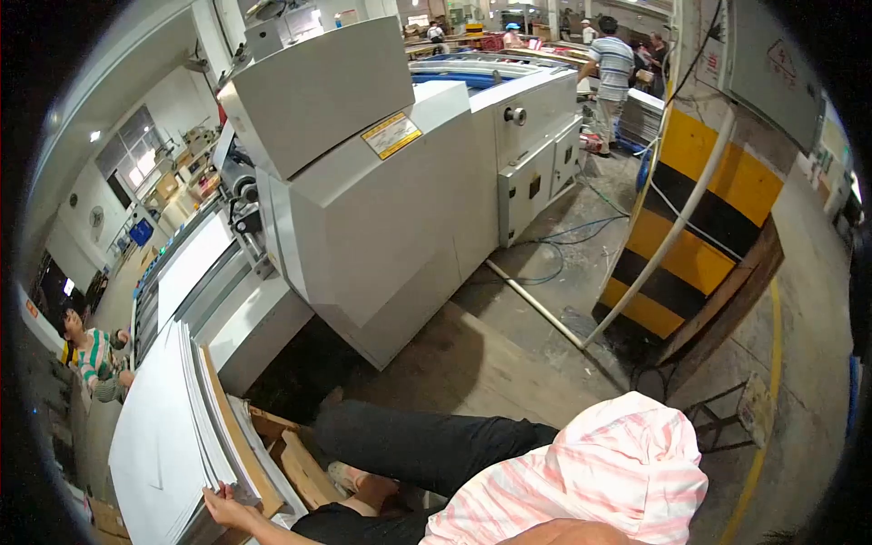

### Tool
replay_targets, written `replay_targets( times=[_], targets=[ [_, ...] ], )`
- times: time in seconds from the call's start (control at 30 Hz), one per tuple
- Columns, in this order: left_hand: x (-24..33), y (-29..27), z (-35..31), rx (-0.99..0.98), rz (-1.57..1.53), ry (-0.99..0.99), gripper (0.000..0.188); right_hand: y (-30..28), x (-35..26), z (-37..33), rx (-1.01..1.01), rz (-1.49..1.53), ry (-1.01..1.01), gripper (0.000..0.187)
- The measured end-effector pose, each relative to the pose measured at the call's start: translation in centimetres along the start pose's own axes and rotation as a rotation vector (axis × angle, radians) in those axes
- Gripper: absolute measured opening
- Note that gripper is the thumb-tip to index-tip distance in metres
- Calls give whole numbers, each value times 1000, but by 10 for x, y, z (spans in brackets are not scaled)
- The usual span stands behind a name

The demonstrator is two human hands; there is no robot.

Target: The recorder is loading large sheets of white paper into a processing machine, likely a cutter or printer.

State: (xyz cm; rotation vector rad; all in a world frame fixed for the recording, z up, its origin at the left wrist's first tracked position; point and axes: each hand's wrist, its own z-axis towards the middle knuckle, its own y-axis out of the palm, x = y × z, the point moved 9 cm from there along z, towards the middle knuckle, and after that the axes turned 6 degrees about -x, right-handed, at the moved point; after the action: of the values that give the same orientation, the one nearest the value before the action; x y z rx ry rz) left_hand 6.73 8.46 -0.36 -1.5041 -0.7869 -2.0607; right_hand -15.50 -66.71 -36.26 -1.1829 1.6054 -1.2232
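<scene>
My left hand [232, 510] is at the near corner of a tall stack of large white paper sheets [159, 422], with its fingers closed on the sheet edges. The sheets look slightly fanned along the side facing me. Against that side of the stack stands a brown board [222, 413]. My right hand is out of view; a pink-and-white striped garment [581, 472] fills the lower right.
A large grey machine [381, 227] stands ahead, its feed bed [227, 300] beside the stack. A striped yellow-black pillar [690, 227] and a pipe [545, 309] are to the right. One person [95, 359] is across the stack, another [610, 77] farther back.
</scene>
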Motion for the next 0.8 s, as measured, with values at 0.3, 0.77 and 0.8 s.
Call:
replay_targets(
  times=[0.3,0.77,0.8],
  targets=[
    [-8,12,-2,-39,2,5,40,-28,-84,45,-426,-118,-23,9],
    [7,4,-4,-52,33,15,39,-53,-219,107,-474,-72,-355,15],
    [1,6,-4,-51,38,4,39,-39,-197,91,-486,-77,-352,15]
  ],
)
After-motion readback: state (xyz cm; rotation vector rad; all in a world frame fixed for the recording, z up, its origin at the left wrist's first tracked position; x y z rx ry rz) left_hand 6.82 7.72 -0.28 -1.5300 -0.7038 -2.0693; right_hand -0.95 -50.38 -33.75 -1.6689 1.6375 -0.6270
